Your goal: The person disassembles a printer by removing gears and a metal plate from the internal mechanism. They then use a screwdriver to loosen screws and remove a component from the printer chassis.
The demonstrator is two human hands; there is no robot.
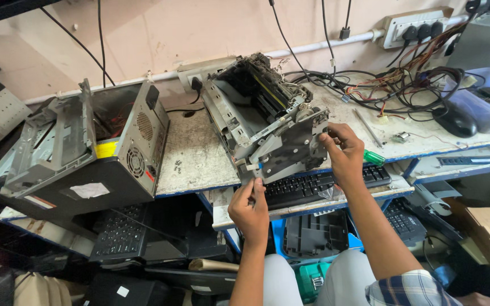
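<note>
Closest to me, my left hand [249,208] reaches up from below and pinches the lower front corner of the stripped printer chassis [267,122], fingers closed on the metal edge just above the black keyboard [313,185]. My right hand [344,153] is a little farther out, clamped on the right side plate of the same chassis, thumb and fingers wrapped round its edge. The chassis sits tilted at the front edge of the surface [194,153], its grey metal frame facing me and its black inner parts turned up toward the wall.

The keyboard lies on a pull-out shelf just under the surface, touching nothing but the shelf as far as I can see. A green-handled screwdriver [374,157] rests just beside my right hand, on the surface edge.

To the left, well apart from my hands, an opened computer case [86,150] lies on its side, fan grilles toward the chassis. Farther right, a black mouse [455,120] sits near a tangle of cables [404,85], with a blue plastic tub [483,99] beside it. At the back, a power strip [415,25] is fixed to the wall.
</note>
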